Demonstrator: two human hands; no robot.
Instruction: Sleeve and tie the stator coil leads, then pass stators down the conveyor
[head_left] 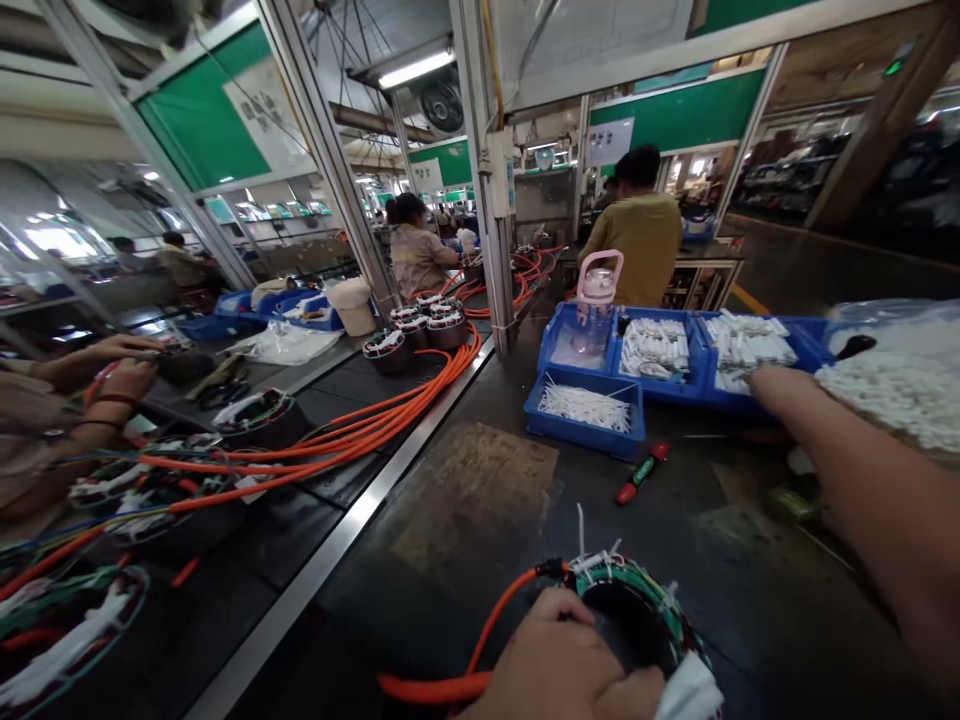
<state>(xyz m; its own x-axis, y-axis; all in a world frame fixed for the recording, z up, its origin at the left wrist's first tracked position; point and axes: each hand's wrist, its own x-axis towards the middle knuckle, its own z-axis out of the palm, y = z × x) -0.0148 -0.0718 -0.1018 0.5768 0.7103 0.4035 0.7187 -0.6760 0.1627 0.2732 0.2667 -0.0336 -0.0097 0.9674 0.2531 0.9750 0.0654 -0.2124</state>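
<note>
Left hand [559, 660] curls over the near side of the wired ring [626, 585], fingers bent and drawn in close on its wall; right hand [774, 388] reaches to the bin [739, 388] of white tubes [750, 342], its fingertips among or just over them, and from where I stand I cannot tell how wide they are or whether they hold one.

Counting from the left, a co-worker's two hands [124, 375] show above several wired rings, with a bundle of orange cables [390, 415] running beside them. Farther back along that line, a cluster of about five more rings sits near a white tub [351, 305]. The one ring under the left hand stands on the dark tabletop [480, 510], an orange cable [501, 610] coming off its left side and a white strip [688, 690] at its near right. Beyond it are one blue tray [585, 425] of white ties [583, 403], one pink-topped bottle [596, 315] in a bin, two bins of white tubes, and one red-and-green marker [643, 473].

Left hand comes in low from the near edge, back up; right forearm [862, 480] slants from the lower right, up and inward.
</note>
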